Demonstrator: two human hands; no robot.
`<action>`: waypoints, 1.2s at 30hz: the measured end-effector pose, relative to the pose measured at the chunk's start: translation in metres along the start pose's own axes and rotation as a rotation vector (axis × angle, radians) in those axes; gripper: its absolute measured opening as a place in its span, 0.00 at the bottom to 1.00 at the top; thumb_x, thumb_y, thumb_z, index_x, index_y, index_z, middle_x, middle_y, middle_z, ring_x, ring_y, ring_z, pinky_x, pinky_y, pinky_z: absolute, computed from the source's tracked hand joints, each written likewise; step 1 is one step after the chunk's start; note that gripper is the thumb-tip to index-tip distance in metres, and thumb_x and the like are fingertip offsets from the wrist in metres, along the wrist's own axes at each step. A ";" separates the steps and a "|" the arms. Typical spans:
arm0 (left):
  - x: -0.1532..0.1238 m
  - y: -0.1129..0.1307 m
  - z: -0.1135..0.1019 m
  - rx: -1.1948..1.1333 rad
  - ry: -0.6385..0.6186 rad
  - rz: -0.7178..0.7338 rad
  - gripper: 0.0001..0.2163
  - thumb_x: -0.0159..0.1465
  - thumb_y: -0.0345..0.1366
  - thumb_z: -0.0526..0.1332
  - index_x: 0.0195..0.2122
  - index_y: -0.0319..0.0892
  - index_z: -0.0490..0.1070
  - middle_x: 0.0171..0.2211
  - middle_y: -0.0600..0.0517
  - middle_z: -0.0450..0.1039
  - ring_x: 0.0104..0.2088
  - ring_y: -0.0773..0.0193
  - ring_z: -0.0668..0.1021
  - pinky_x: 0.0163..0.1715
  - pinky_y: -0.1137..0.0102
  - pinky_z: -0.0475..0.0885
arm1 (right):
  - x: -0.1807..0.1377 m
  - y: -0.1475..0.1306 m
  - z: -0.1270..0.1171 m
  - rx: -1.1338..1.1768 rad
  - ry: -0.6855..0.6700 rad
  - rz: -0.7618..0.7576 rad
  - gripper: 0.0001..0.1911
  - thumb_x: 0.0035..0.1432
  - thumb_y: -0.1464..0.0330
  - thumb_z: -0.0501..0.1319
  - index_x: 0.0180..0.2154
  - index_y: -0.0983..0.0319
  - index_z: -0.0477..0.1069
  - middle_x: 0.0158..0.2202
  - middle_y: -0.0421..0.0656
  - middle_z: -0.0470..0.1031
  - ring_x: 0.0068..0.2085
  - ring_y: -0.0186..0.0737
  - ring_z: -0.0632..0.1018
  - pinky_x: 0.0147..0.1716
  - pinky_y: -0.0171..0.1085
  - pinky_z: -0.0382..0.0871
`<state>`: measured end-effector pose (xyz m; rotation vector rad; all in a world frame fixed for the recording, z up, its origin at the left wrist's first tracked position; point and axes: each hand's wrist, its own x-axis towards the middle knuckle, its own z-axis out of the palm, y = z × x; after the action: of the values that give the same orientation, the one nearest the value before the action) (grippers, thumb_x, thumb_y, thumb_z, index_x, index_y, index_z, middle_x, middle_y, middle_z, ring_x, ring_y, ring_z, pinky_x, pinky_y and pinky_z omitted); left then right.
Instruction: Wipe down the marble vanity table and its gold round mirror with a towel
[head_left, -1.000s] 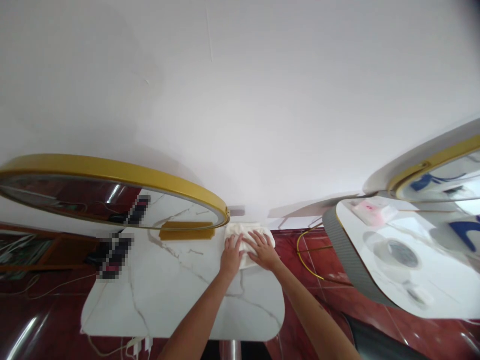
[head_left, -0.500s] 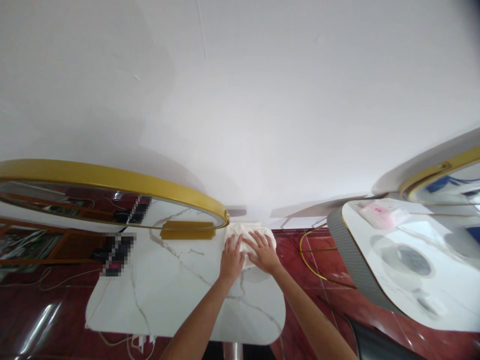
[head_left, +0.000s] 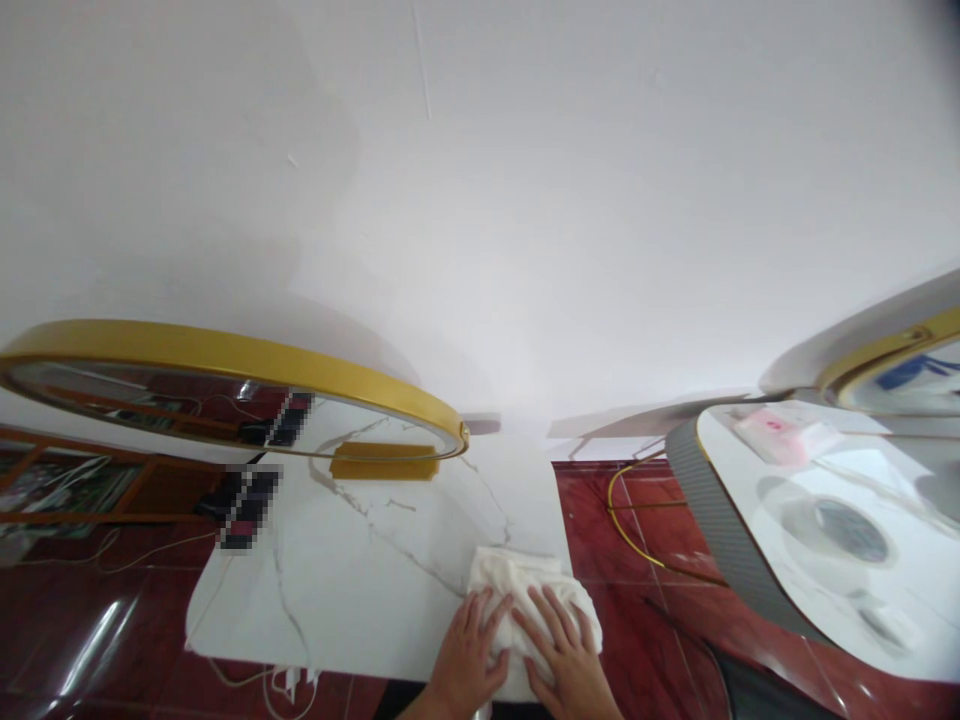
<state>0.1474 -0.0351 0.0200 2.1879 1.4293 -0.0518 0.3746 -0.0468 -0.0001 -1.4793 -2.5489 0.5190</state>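
A white cloth (head_left: 517, 582) lies bunched on the near right corner of a white marble-patterned table (head_left: 360, 570). My left hand (head_left: 466, 655) rests flat on the cloth's left part, fingers spread. My right hand (head_left: 566, 655) lies beside it on the cloth's right part, fingers stretched out too. Both palms press down on the cloth and neither closes around it. The wrists are cut off by the bottom edge of the view.
An oval mirror with a gold rim (head_left: 240, 360) stands on a gold base (head_left: 384, 462) at the table's far side. A second white table (head_left: 810, 560) with a pink packet (head_left: 784, 435) stands to the right. Cables (head_left: 630, 530) lie on the red tiled floor.
Both hands have drawn the cloth from the table's far right corner back to the near right corner, toward me.
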 end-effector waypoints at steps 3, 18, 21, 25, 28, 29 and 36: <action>0.016 -0.007 -0.011 -0.004 0.000 -0.019 0.34 0.59 0.43 0.58 0.64 0.57 0.43 0.61 0.52 0.57 0.59 0.53 0.61 0.56 0.59 0.60 | 0.022 0.007 -0.007 0.016 -0.008 -0.013 0.32 0.60 0.56 0.49 0.62 0.41 0.38 0.64 0.35 0.49 0.61 0.53 0.58 0.54 0.56 0.49; 0.148 -0.061 -0.121 0.109 0.227 -0.161 0.28 0.62 0.33 0.52 0.63 0.48 0.48 0.61 0.48 0.54 0.60 0.55 0.58 0.57 0.60 0.59 | 0.217 0.038 -0.046 -0.040 0.057 0.012 0.34 0.60 0.59 0.52 0.63 0.45 0.37 0.65 0.38 0.47 0.64 0.47 0.50 0.58 0.52 0.43; 0.147 -0.058 -0.123 0.095 0.229 -0.179 0.29 0.60 0.32 0.53 0.63 0.49 0.49 0.61 0.49 0.54 0.60 0.55 0.58 0.56 0.60 0.60 | 0.214 0.034 -0.047 -0.044 0.061 0.029 0.34 0.60 0.59 0.52 0.63 0.46 0.36 0.66 0.38 0.45 0.64 0.48 0.50 0.58 0.52 0.43; 0.117 -0.041 -0.103 0.071 0.239 -0.204 0.31 0.58 0.30 0.53 0.63 0.49 0.48 0.61 0.49 0.54 0.61 0.56 0.58 0.55 0.60 0.62 | 0.180 0.018 -0.041 -0.040 0.076 0.046 0.33 0.60 0.60 0.51 0.63 0.45 0.38 0.66 0.38 0.45 0.64 0.49 0.50 0.58 0.54 0.43; 0.077 -0.027 -0.071 0.029 0.254 -0.208 0.31 0.59 0.31 0.53 0.64 0.51 0.46 0.63 0.51 0.51 0.62 0.55 0.55 0.58 0.57 0.58 | 0.139 0.004 -0.031 -0.024 0.081 0.030 0.33 0.59 0.60 0.52 0.63 0.44 0.39 0.66 0.37 0.45 0.63 0.50 0.51 0.58 0.54 0.43; 0.062 -0.023 -0.060 0.019 0.246 -0.200 0.31 0.60 0.31 0.52 0.64 0.51 0.45 0.64 0.51 0.49 0.63 0.54 0.54 0.58 0.56 0.57 | 0.123 -0.001 -0.026 -0.019 0.077 0.022 0.33 0.59 0.60 0.51 0.63 0.44 0.39 0.65 0.37 0.45 0.63 0.50 0.52 0.58 0.54 0.44; -0.028 -0.016 -0.011 -0.019 0.124 -0.114 0.31 0.61 0.35 0.54 0.64 0.55 0.43 0.65 0.54 0.46 0.63 0.54 0.55 0.58 0.56 0.59 | 0.029 -0.042 0.014 -0.018 0.054 0.018 0.32 0.59 0.57 0.50 0.62 0.42 0.39 0.64 0.36 0.48 0.62 0.52 0.56 0.54 0.55 0.50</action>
<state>0.1183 -0.0488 0.0318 2.1248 1.6154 0.0578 0.3222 -0.0439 0.0009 -1.5033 -2.5080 0.4536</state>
